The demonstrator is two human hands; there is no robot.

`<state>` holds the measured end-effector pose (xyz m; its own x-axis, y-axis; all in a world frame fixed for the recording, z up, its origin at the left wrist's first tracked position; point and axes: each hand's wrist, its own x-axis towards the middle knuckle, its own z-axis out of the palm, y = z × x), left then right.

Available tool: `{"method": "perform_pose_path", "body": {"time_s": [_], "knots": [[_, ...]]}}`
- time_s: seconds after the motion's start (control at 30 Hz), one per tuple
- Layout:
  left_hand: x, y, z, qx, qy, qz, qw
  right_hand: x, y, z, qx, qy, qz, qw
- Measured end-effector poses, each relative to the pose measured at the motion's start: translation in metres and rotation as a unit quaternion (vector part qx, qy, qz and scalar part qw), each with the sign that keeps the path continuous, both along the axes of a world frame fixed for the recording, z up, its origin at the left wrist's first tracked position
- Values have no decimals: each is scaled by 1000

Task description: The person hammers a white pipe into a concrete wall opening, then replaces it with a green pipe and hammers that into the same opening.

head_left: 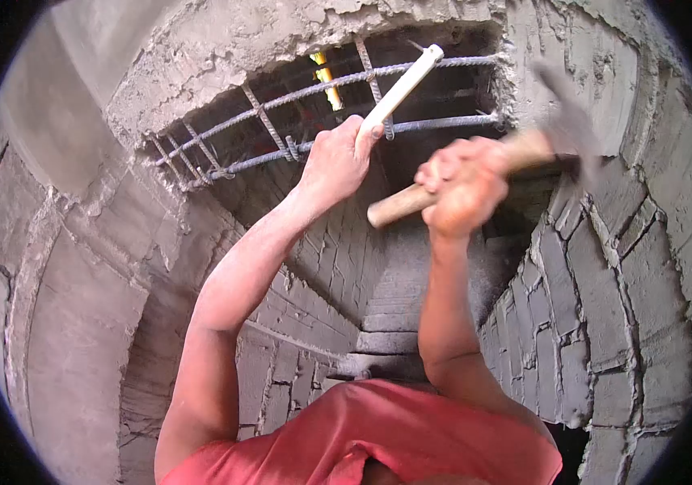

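My left hand is closed around a long, pale, narrow strip, which slants up and to the right across the steel bars. A thin, nail-like point sticks out near the strip's upper end. In my right hand is a hammer, gripped partway along its wooden handle. Its dark metal head is smeared by motion and stands right of the strip, in front of the concrete. Ribbed rebar runs in a grid behind the strip and my left hand.
Rough concrete borders the rebar opening. A yellow piece hangs behind the bars. Block walls with mortar joints close in on both sides, and a narrow passage drops away below my hands.
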<state>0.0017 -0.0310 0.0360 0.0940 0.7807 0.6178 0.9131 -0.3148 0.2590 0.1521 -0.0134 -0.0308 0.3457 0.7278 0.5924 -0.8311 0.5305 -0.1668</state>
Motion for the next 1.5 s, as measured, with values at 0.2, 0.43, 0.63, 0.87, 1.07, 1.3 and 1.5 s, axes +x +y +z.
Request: {"method": "perform_pose_path", "body": {"time_s": [0.2, 0.43, 0.63, 0.87, 1.07, 1.3, 1.5], "knots": [[-5, 3, -3, -13, -13, -6, 1000, -32, 18, -26, -63, -127, -186, 972], [-27, 15, -2, -4, -1, 7, 1000, -30, -16, -31, 13, 3, -9, 1000], [-23, 7, -5, -39, -8, -18, 999, -22, -26, -35, 4, 23, 11, 1000], [-4, 15, 1, -16, 17, -4, 1000, -18, 3, -35, -29, 26, 24, 999], [11, 11, -1, -4, 32, 49, 998, 8, 13, -20, -24, 118, -48, 992], [19, 7, 1, 28, 56, 84, 994, -40, 34, -22, -88, -130, 158, 975], [21, 6, 3, 32, 59, 100, 993, -13, 8, -9, -57, 196, 65, 977]]}}
